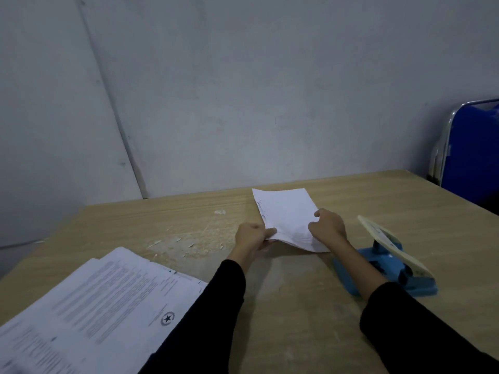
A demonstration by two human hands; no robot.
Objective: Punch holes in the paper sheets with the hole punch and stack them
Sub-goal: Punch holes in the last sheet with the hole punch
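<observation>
White sheets, a thin batch, at table centre: far end looks to rest on the wood, near end lifted. My left hand pinches the near-left corner; my right hand grips the right edge, fingers curled. Holding both sides keeps the edges squared, I judge. The blue hole punch lies at 4 o'clock from the batch, beside my right forearm, handle raised, within reach. The printed pile lies at 8 o'clock, well apart. Batch punched or not: cannot tell.

Arms reach forward; left grip and right grip pinch.
</observation>
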